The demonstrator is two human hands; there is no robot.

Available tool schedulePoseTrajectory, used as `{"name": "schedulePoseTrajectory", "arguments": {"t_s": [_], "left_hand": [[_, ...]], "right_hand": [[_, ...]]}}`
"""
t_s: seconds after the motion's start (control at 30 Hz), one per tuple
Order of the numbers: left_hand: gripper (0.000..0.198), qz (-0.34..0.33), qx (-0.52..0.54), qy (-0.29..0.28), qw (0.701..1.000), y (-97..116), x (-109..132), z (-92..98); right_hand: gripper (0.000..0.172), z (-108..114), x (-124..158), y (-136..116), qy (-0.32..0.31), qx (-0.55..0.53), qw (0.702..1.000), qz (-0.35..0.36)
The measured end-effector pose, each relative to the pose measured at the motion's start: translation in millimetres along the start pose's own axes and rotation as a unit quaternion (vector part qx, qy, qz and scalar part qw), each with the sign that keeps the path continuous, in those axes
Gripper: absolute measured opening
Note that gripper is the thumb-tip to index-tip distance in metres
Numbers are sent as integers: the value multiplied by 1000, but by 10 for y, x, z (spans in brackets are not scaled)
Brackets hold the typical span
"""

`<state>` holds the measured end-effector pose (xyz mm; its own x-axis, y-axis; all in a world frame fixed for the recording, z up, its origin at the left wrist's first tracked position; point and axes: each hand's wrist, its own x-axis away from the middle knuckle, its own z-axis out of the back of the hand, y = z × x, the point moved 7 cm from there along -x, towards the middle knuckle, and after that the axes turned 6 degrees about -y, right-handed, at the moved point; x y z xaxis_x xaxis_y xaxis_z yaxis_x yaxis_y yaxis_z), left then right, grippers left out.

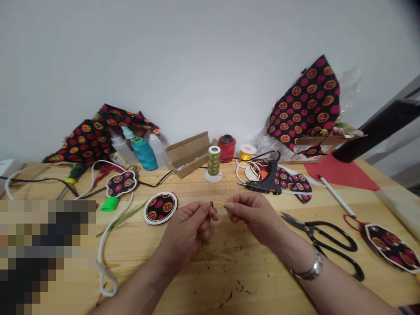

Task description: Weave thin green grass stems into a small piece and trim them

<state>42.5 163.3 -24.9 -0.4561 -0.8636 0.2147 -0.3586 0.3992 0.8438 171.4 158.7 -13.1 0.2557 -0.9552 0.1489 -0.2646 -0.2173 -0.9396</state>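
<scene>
My left hand (pixel 192 221) is closed, with thumb and forefinger pinching a small brass-coloured bead (pixel 211 204). From the bead a short yellow cord (pixel 219 202) runs across to my right hand (pixel 251 212), whose fingertips pinch it. Whether the cord passes through the bead is too small to tell. Left of my hands lies a round piece with patterned fabric (pixel 160 208) in a white rim. A pair of black-handled scissors (pixel 310 229) rests open beside my right forearm. Behind my hands stands an olive-green thread spool (pixel 214 161).
At the back are a cardboard box (pixel 190 157), a teal thread cone (pixel 144 153), a yellow cord spool (pixel 247 153) and a black glue gun (pixel 267 181). A white cable (pixel 101 245) loops at left. An octagonal fabric piece (pixel 392 247) lies at right. Dark scraps dot the wooden table (pixel 210 293).
</scene>
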Motion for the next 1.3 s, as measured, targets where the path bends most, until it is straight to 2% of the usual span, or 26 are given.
{"name": "schedulePoseTrajectory", "arguments": {"t_s": [0.13,0.23,0.43,0.6,0.77,1.13,1.3], "left_hand": [[24,2,7,-2,1000,-10,18,2],[24,9,11,-8,1000,-25,33,2],[23,11,25,-6,1000,-2,20,-19],[24,11,21,-1,1000,12,13,-26],[23,11,24,3,1000,4,25,-18],[22,8,15,-7,1000,-11,20,-27],[22,-8,-6,-7,1000,2,17,-15]], "right_hand": [[17,-8,1,-33,19,49,999,13],[11,-19,16,-97,41,115,991,48],[7,-79,77,-235,43,249,955,154],[10,-124,125,-308,45,321,922,212],[10,-164,144,-331,38,355,905,230],[12,-196,167,-344,39,385,887,251],[12,-211,182,-347,37,386,889,242]]}}
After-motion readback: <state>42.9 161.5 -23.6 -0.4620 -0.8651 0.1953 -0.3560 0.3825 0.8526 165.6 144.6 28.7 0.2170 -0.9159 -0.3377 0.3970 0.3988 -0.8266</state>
